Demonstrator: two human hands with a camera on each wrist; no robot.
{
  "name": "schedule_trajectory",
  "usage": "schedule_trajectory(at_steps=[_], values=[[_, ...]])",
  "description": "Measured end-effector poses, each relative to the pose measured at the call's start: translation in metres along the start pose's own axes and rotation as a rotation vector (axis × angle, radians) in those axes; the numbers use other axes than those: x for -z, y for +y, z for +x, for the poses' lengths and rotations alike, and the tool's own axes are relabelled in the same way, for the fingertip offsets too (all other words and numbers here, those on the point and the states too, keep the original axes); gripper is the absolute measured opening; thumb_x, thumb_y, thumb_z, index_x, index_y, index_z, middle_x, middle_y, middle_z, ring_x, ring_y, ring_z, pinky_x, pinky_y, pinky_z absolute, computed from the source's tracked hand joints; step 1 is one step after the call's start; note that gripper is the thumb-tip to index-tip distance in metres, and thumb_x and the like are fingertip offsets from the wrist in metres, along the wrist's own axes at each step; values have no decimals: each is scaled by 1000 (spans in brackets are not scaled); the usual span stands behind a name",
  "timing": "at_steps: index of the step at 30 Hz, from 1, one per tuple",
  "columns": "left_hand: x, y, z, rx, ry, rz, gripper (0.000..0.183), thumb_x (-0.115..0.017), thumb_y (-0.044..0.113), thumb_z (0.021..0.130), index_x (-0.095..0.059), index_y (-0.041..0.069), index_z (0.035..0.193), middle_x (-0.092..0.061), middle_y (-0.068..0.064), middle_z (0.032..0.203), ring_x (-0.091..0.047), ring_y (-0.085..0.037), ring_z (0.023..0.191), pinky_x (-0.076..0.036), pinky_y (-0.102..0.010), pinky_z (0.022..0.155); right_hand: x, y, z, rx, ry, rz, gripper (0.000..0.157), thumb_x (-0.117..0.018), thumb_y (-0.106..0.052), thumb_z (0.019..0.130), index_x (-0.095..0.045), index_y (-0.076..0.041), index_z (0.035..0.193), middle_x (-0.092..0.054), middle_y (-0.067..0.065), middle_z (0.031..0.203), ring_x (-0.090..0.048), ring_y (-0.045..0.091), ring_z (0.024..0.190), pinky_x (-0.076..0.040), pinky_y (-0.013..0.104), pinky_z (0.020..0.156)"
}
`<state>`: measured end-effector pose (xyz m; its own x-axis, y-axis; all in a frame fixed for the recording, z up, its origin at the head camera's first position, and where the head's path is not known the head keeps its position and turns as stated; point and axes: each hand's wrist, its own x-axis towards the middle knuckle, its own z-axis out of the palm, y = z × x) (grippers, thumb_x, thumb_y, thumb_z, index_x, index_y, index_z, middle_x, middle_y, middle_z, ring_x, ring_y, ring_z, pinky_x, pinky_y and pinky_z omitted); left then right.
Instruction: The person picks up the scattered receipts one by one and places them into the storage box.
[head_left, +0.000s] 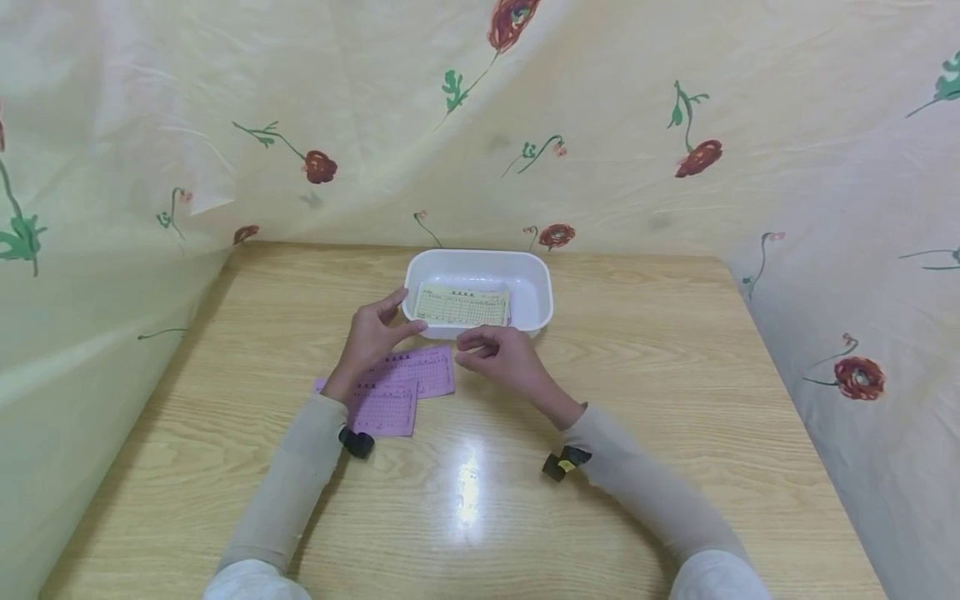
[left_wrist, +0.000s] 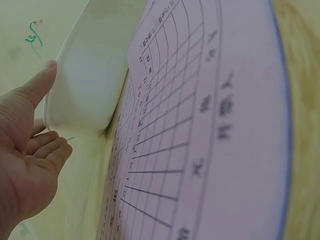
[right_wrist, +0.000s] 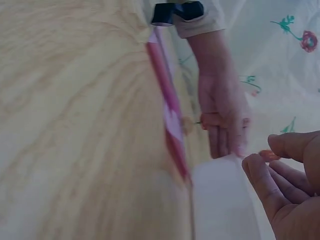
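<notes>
A white plastic tub (head_left: 536, 287) stands at the back of the table, with a pale yellow printed form slip (head_left: 461, 307) lying inside it. My left hand (head_left: 375, 333) is at the tub's near left corner, its fingers along the left rim and the thumb by the front rim. Just outside the front rim is my right hand (head_left: 502, 354), fingers loosely bent, with nothing seen between thumb and fingertips. Pink printed form slips (head_left: 382, 412) lie partly under my left forearm; one pink slip (left_wrist: 200, 125) fills much of the left wrist view.
The wood-grain table (head_left: 660, 358) extends to both sides of the tub. A cream cloth with red flowers (head_left: 375, 108) hangs behind and along the sides. Each wrist carries a small black camera (head_left: 358, 443).
</notes>
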<state>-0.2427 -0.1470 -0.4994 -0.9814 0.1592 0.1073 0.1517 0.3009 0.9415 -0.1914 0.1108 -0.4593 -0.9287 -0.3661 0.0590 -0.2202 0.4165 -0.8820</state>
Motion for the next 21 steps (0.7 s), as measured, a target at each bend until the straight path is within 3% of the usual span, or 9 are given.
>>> schedule_trajectory(at_steps=[10, 21], values=[[1, -1, 1, 0, -1, -9, 84, -86, 34, 84, -47, 1, 150, -39, -9, 161, -37, -25, 150, -40, -33, 120, -12, 14, 6, -37, -73, -53, 34, -79, -12, 90, -71, -2, 122, -74, 13, 116, -74, 25, 102, -64, 27, 84], [1, -1, 1, -17, -7, -19, 80, -85, 29, 85, -46, 2, 150, -38, -11, 161, -36, -27, 150, -40, -36, 120, -19, 19, 12, -74, -118, -64, 38, -78, -8, 90, -68, 0, 126, -71, 15, 124, -73, 26, 104, -64, 25, 81]])
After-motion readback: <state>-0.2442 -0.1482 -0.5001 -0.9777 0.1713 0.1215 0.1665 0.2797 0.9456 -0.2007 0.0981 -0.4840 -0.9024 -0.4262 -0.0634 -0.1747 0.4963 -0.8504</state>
